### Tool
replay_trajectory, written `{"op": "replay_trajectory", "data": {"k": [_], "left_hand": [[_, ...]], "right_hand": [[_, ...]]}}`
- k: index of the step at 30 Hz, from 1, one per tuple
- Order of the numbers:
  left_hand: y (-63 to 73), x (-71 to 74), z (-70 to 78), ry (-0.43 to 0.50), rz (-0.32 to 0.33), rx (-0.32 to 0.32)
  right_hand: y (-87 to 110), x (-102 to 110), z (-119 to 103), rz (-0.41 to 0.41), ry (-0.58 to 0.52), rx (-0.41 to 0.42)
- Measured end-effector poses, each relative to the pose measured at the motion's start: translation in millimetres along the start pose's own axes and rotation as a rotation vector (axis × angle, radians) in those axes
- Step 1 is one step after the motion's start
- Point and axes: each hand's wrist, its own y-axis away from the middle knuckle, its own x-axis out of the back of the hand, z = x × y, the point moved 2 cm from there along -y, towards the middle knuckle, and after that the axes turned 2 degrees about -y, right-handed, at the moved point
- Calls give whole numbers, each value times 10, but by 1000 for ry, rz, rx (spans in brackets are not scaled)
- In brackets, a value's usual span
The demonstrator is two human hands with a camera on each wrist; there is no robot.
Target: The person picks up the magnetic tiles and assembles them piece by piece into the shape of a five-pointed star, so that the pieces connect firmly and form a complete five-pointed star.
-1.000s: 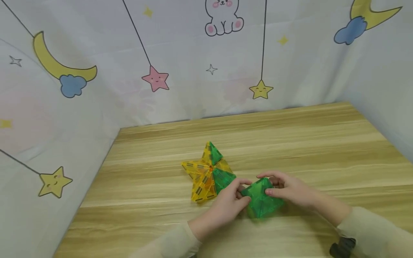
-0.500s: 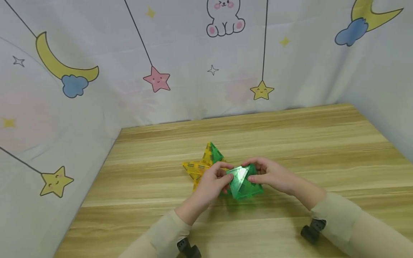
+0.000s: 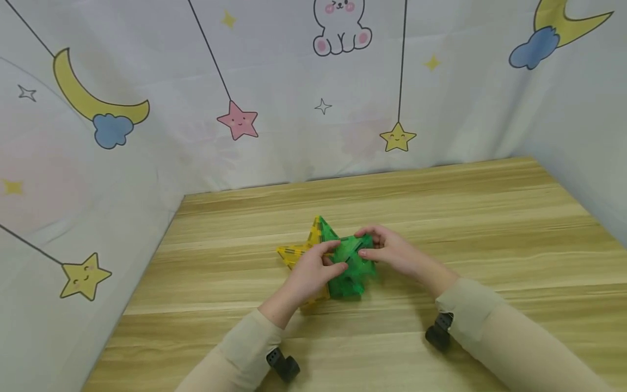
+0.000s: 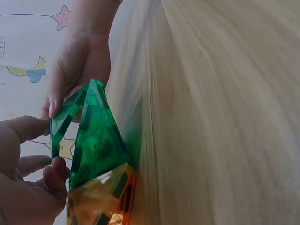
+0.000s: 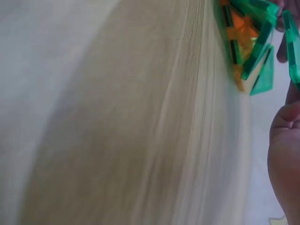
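Observation:
Both hands hold a translucent green piece of joined triangular magnetic tiles close over the right side of a star-shaped build. My left hand pinches the piece from its left, thumb in front and fingers behind. On its right edge, my right hand grips with thumb and fingers. The star is yellow-orange at the left and green at its top and lower right; the left hand hides part of its middle. In the left wrist view, the held green tile stands beside the star's raised green point.
The wood-grain table reaches back to a white curtain printed with moons and stars. Small black wrist cameras hang under both sleeves.
Both hands have carried the green piece left and away from the body, from the table's right side to the star. It now overlaps the star's right side.

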Motion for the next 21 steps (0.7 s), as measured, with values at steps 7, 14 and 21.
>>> {"op": "replay_trajectory", "data": {"k": [7, 14, 21], "left_hand": [[-28, 33, -20, -205, 29, -69], [20, 90, -29, -237, 83, -79], [84, 160, -201, -277, 207, -91]], "right_hand": [[-144, -13, 42, 54, 2, 6], [-223, -11, 135, 149, 60, -90], [-262, 1, 217, 151, 252, -134]]}}
